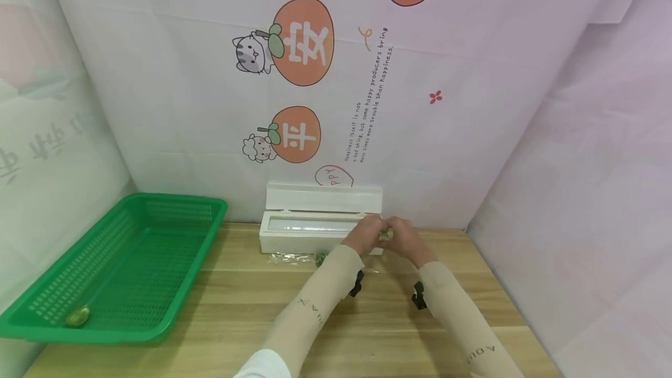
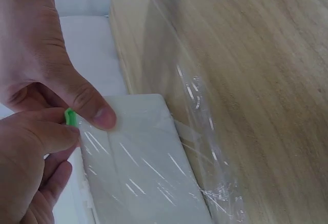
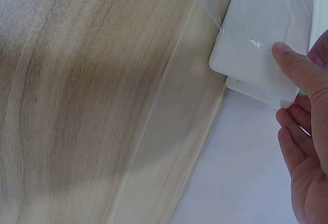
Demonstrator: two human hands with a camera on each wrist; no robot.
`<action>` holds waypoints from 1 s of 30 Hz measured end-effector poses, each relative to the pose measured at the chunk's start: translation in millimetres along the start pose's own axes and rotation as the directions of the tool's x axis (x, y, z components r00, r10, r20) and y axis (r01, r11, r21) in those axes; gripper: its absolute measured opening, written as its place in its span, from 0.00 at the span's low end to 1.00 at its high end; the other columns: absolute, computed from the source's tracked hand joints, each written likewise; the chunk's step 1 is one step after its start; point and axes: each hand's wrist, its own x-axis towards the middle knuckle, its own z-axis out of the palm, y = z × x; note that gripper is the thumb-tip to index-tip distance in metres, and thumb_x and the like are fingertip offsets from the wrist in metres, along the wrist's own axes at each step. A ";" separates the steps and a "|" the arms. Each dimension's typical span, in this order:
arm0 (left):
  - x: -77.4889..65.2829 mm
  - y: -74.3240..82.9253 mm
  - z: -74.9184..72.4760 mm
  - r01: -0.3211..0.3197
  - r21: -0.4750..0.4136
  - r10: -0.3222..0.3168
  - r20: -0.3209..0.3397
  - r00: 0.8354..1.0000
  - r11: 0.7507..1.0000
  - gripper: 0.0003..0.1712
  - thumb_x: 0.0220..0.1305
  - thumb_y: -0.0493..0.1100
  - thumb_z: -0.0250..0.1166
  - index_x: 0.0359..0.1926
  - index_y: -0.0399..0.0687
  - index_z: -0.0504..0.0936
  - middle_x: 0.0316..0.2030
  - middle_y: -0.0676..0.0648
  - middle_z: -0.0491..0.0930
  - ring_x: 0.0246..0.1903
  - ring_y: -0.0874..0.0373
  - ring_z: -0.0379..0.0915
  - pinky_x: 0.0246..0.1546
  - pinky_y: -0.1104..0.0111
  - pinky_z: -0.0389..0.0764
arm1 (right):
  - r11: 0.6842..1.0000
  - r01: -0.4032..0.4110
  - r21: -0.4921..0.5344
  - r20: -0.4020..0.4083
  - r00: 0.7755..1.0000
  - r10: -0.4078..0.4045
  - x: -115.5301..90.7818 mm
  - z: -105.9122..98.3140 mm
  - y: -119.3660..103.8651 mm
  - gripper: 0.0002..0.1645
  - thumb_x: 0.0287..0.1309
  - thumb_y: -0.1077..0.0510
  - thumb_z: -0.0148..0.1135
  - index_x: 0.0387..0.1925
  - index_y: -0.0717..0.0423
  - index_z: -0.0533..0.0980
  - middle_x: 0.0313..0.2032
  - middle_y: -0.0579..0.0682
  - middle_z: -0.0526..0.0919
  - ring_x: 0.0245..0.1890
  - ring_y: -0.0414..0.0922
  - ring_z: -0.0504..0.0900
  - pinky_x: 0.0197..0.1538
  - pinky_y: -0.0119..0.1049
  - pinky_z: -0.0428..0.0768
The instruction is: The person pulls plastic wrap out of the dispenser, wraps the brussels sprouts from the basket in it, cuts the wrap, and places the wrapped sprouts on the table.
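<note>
Green piece (image 2: 71,117) pinched by left grip (image 1: 364,235); right grip (image 1: 407,242) holds end of white box (image 1: 299,242), clear film (image 2: 223,198) across it.

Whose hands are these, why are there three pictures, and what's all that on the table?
No robot here, just one person's bare left hand and right hand. The big picture comes from a camera on the head, looking down; the two close ones come from cameras worn on the wrists. On the wooden table sit a green basket, with a small blurry greenish thing inside, and a long white box with its lid open. Shiny clear film lies over the box's front, with a little green lump nearby. The left hand pinches a small green piece at the box's edge. The right hand holds the box's end.
</note>
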 end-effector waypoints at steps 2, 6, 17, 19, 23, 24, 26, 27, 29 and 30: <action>-0.1 -0.3 -0.8 0.001 0.018 -0.001 0.002 1.000 1.000 0.12 0.63 0.30 0.72 0.47 0.42 0.90 0.43 0.46 0.88 0.45 0.57 0.81 0.55 0.71 0.84 | 1.000 0.001 -0.008 -0.003 1.000 -0.001 0.0 1.1 0.4 0.23 0.49 0.58 0.85 0.47 0.59 0.87 0.46 0.58 0.91 0.49 0.56 0.89 0.58 0.52 0.86; -1.6 -0.7 -3.5 0.005 0.035 -0.006 0.010 1.000 0.999 0.19 0.61 0.23 0.66 0.49 0.43 0.90 0.44 0.45 0.89 0.47 0.55 0.82 0.59 0.67 0.83 | 1.000 0.008 -0.011 0.007 1.000 -0.008 -0.3 1.1 -0.4 0.25 0.49 0.58 0.84 0.50 0.58 0.87 0.48 0.58 0.91 0.51 0.57 0.88 0.60 0.55 0.85; -3.5 -1.5 -9.3 0.007 0.012 -0.007 0.018 1.000 1.000 0.21 0.59 0.21 0.64 0.50 0.42 0.90 0.47 0.46 0.91 0.50 0.54 0.85 0.62 0.68 0.82 | 1.000 0.001 0.001 0.033 0.999 -0.002 -1.1 -3.3 -6.0 0.24 0.49 0.59 0.83 0.50 0.57 0.87 0.49 0.57 0.91 0.52 0.57 0.88 0.62 0.56 0.84; -3.6 -2.6 -9.0 -0.001 0.014 0.001 0.013 1.000 1.000 0.21 0.59 0.22 0.66 0.50 0.42 0.90 0.46 0.46 0.91 0.50 0.54 0.85 0.62 0.68 0.82 | 1.000 0.004 0.007 0.038 0.999 -0.004 -1.2 -3.2 -6.6 0.23 0.49 0.60 0.83 0.49 0.56 0.87 0.48 0.56 0.91 0.51 0.56 0.88 0.62 0.55 0.84; -5.0 -5.4 -9.9 -0.011 0.016 0.011 0.004 1.000 1.000 0.20 0.58 0.22 0.67 0.48 0.43 0.91 0.44 0.47 0.91 0.47 0.55 0.85 0.60 0.69 0.83 | 1.000 0.006 -0.004 0.037 0.999 -0.006 -0.8 -2.7 -6.6 0.24 0.49 0.60 0.83 0.50 0.57 0.87 0.48 0.56 0.91 0.51 0.56 0.88 0.61 0.54 0.85; -5.5 -5.8 -10.6 -0.013 0.009 0.013 0.004 1.000 1.000 0.20 0.57 0.22 0.67 0.47 0.43 0.91 0.44 0.46 0.91 0.47 0.55 0.85 0.59 0.69 0.83 | 1.000 0.009 -0.011 0.037 0.999 -0.008 -0.5 -2.6 -6.4 0.24 0.49 0.60 0.83 0.50 0.57 0.87 0.48 0.57 0.91 0.51 0.56 0.88 0.61 0.54 0.85; -6.5 -6.3 -11.9 -0.014 0.000 0.014 0.005 1.000 1.000 0.19 0.57 0.22 0.68 0.46 0.43 0.91 0.43 0.46 0.91 0.45 0.55 0.85 0.58 0.69 0.84 | 1.000 0.007 -0.018 0.036 0.999 -0.007 -0.2 -2.8 -6.3 0.24 0.49 0.60 0.83 0.50 0.58 0.87 0.48 0.57 0.91 0.51 0.56 0.88 0.60 0.54 0.85; -6.6 -6.4 -12.5 -0.014 -0.002 0.014 0.006 1.000 1.000 0.18 0.58 0.22 0.68 0.46 0.42 0.91 0.42 0.45 0.91 0.45 0.54 0.84 0.57 0.68 0.84 | 1.000 0.008 -0.020 0.034 0.999 -0.007 -0.2 -3.0 -6.3 0.24 0.49 0.60 0.83 0.50 0.58 0.87 0.48 0.57 0.91 0.51 0.56 0.88 0.60 0.53 0.86; -7.0 -6.3 -13.3 -0.011 -0.004 0.011 0.016 1.000 1.000 0.17 0.59 0.23 0.68 0.45 0.42 0.92 0.42 0.45 0.91 0.44 0.54 0.83 0.56 0.68 0.84 | 1.000 0.011 -0.019 0.032 0.999 -0.011 -0.7 -3.6 -6.9 0.23 0.49 0.60 0.83 0.49 0.58 0.87 0.48 0.57 0.91 0.50 0.56 0.88 0.59 0.53 0.86; -7.3 -6.1 -13.6 -0.006 -0.009 0.006 0.021 1.000 1.000 0.16 0.60 0.24 0.68 0.45 0.42 0.92 0.43 0.46 0.91 0.44 0.55 0.84 0.57 0.68 0.84 | 1.000 0.011 -0.014 0.033 0.999 -0.010 -1.3 -4.0 -7.4 0.23 0.49 0.60 0.83 0.49 0.58 0.87 0.48 0.57 0.91 0.50 0.56 0.88 0.59 0.53 0.86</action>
